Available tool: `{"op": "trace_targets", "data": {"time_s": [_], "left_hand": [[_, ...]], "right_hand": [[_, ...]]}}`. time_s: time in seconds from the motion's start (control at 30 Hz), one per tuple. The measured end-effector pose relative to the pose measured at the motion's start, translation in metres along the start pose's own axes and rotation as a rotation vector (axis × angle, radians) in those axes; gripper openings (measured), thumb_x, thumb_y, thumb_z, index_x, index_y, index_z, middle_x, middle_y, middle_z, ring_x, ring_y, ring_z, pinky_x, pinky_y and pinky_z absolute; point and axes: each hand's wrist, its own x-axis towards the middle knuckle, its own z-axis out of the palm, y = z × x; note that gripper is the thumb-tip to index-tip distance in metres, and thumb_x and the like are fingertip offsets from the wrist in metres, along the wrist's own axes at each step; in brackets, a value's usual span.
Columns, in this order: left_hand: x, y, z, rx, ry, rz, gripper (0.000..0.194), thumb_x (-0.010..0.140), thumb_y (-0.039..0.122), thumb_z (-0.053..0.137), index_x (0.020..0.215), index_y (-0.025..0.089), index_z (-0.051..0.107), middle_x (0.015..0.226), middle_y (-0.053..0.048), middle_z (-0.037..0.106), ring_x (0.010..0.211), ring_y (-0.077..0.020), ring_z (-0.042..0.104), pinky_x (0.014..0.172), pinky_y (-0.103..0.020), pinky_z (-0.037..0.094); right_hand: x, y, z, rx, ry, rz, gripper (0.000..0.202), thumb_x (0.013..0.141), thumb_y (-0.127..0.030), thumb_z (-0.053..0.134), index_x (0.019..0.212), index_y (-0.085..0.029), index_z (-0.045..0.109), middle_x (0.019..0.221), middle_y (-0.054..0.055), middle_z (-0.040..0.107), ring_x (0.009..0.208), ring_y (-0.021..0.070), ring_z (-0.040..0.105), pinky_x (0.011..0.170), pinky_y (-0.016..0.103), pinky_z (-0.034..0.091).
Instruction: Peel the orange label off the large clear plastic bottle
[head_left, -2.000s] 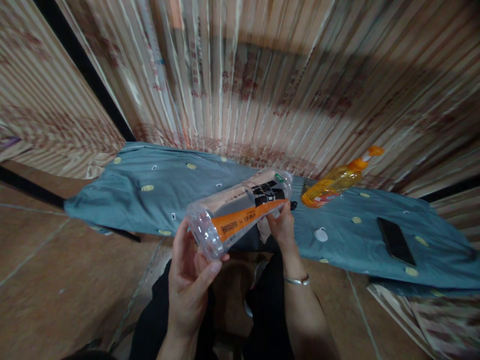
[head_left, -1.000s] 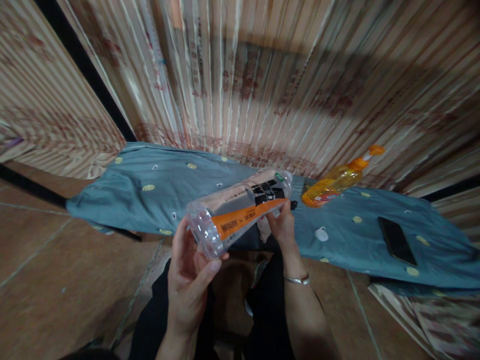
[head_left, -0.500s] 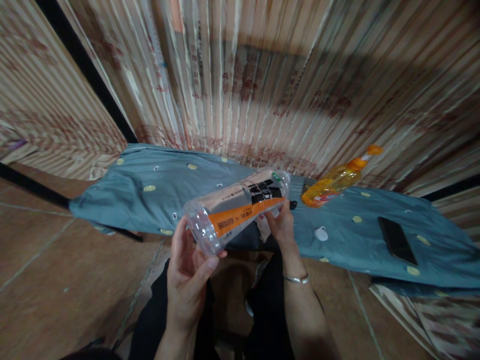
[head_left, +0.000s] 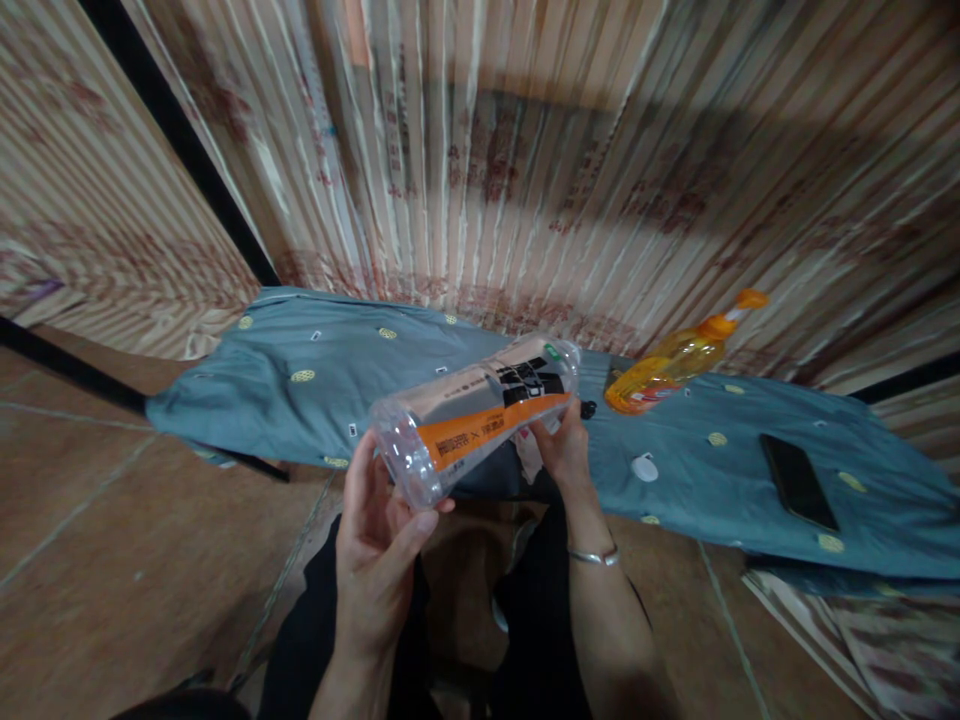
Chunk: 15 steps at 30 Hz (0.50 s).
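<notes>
A clear plastic bottle (head_left: 476, 420) with an orange, black and grey label is held tilted above the cloth-covered surface. My left hand (head_left: 386, 545) cups its lower left end, fingers behind and thumb along the underside. At the other end my right hand (head_left: 564, 445) grips the bottle; its far fingers are hidden behind the plastic. A silver bracelet (head_left: 594, 557) circles my right wrist. Just right of that hand lies a small black object (head_left: 589, 409), too small to name.
The narrow surface wears a blue-green patterned cloth (head_left: 225, 400). On its right side are a pump bottle of yellow-orange liquid (head_left: 664, 370), a white round disc (head_left: 644, 467) and a black phone (head_left: 799, 482). A striped curtain (head_left: 510, 170) hangs behind; a black pole (head_left: 180, 140) slants at left.
Both hands keep the bottle in nearly the same pose. The surroundings have shifted very slightly to the right in view.
</notes>
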Motion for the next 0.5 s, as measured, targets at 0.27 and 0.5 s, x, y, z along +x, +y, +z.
{"op": "trace_targets", "data": {"time_s": [0.27,0.5], "left_hand": [[-0.0002,0.0007,-0.0001,0.015,0.01,-0.006,0.076,0.074,0.024,0.087,0.143,0.035,0.057,0.158,-0.008,0.048,0.116,-0.0269,0.067,0.072,-0.024,0.064],[-0.0003,0.0004,-0.0005,0.006,0.005,-0.004,0.077,0.074,0.023,0.086,0.144,0.034,0.056,0.159,-0.008,0.047,0.117,-0.0275,0.067,0.072,-0.025,0.064]], "right_hand": [[0.0003,0.0034,0.0014,0.018,0.005,-0.005,0.053,0.075,-0.055,0.065,0.113,-0.02,0.053,0.09,0.009,0.073,0.078,0.0289,0.069,0.067,0.038,0.053],[0.0005,0.0042,0.0021,0.018,0.02,-0.022,0.05,0.076,-0.051,0.066,0.114,-0.021,0.053,0.092,0.009,0.073,0.081,0.0294,0.07,0.069,0.039,0.054]]}}
